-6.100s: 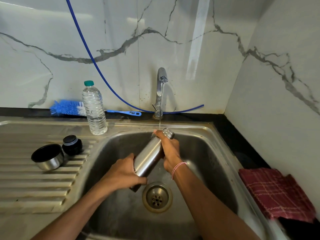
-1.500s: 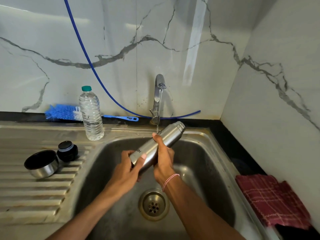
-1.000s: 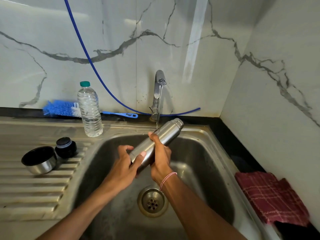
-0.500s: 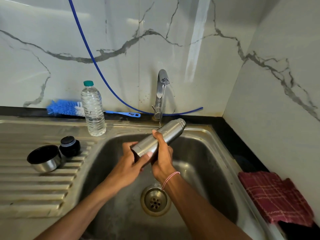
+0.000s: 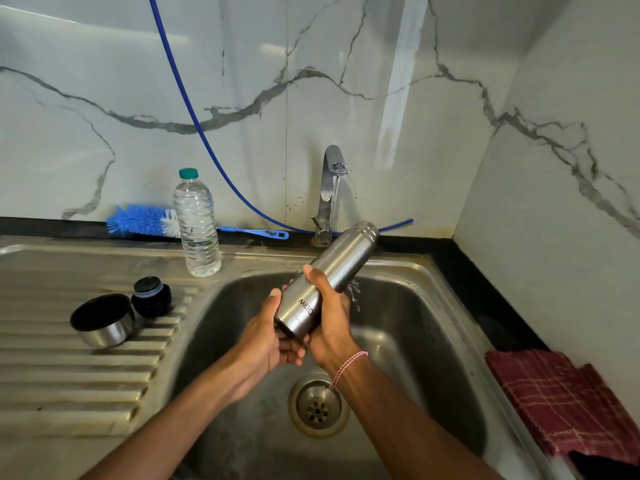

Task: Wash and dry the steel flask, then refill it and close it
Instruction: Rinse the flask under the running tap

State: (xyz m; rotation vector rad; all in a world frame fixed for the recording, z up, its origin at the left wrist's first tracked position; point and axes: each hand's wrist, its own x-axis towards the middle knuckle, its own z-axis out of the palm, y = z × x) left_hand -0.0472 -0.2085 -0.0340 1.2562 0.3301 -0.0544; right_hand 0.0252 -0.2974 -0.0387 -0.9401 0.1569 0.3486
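Holding the steel flask (image 5: 325, 282) over the sink (image 5: 426, 327), both hands. The flask is tilted, base low and toward the person, bare threaded neck high and away, just beside the tap (image 5: 330, 188). Left grip (image 5: 266, 337): fingers curled under the base, thumb lying up along the flask's near side. Right grip (image 5: 329, 323): wrapped round the lower body, thumb across the top, just past the printed lettering. A red-and-white thread band (image 5: 348, 367) sits on the right wrist. A thin stream runs from the tap's spout; droplets splash just off the flask's right side. The drain (image 5: 318, 405) lies below the hands, at the basin floor. On the ribbed drainboard (image 5: 69, 368), left: a steel cup (image 5: 104, 322) tipped on its side, dark inside, and a black stopper (image 5: 152, 299) just beside it, touching or nearly so. A clear plastic bottle (image 5: 196, 223) with a green cap stands upright on the sink's back rim. Behind it a blue bottle brush (image 5: 145, 221) lies along the wall. A blue hose (image 5: 194, 109) drops down the marble wall and runs behind the tap. On the tabletop at right, a red checked cloth (image 5: 561, 403) lies crumpled.
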